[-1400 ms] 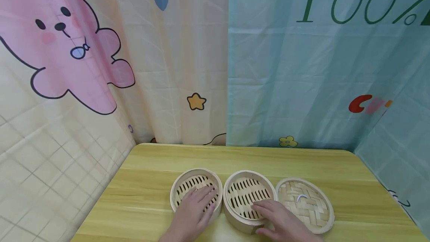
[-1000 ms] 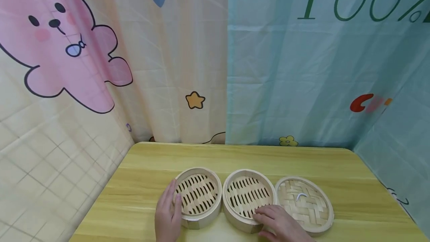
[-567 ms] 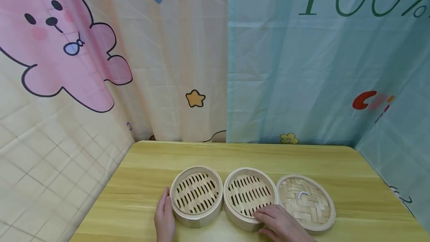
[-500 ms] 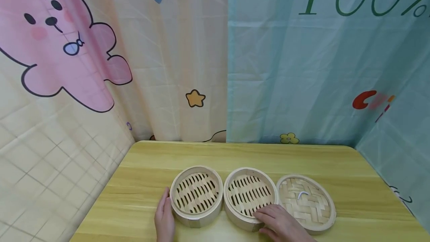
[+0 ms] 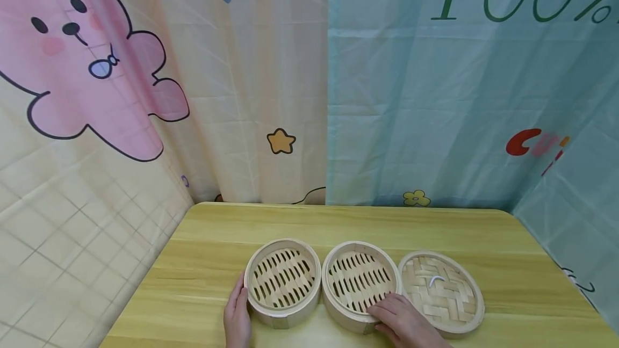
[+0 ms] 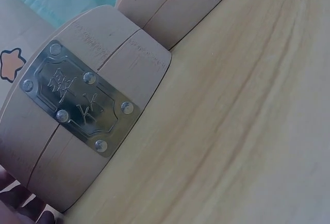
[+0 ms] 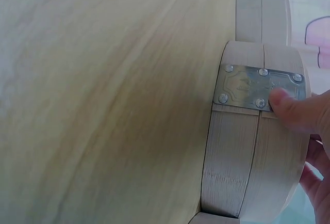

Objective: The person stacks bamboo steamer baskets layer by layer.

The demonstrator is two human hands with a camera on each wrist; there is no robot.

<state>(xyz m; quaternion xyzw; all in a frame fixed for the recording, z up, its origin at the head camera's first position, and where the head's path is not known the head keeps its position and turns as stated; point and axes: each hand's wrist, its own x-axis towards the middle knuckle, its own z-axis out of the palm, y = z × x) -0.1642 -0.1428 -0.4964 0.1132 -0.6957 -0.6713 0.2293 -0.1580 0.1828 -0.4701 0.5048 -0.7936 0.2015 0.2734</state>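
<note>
Two round bamboo steamer baskets stand side by side on the table in the head view. My left hand [image 5: 237, 316] lies along the outer left wall of the left steamer basket [image 5: 285, 319], fingers fairly straight. With my right hand [image 5: 406, 322] I pinch the near right rim of the middle steamer basket [image 5: 345, 320]. In the right wrist view the thumb [image 7: 294, 111] presses on the metal plate [image 7: 242, 89] of its wall, while the other fingers reach over the rim. A matching metal plate [image 6: 80, 97] shows on the left basket in the left wrist view.
A woven bamboo lid [image 5: 450, 305] with a small pale handle [image 5: 437, 279] lies against the right side of the middle basket. The wooden table [image 5: 217, 224] ends at printed curtains [image 5: 271, 95] at the back and both sides.
My left hand has come out from over the left basket's slats and moved left and down to its outer wall. The right hand keeps to the middle basket's rim, its fingers shifting slightly.
</note>
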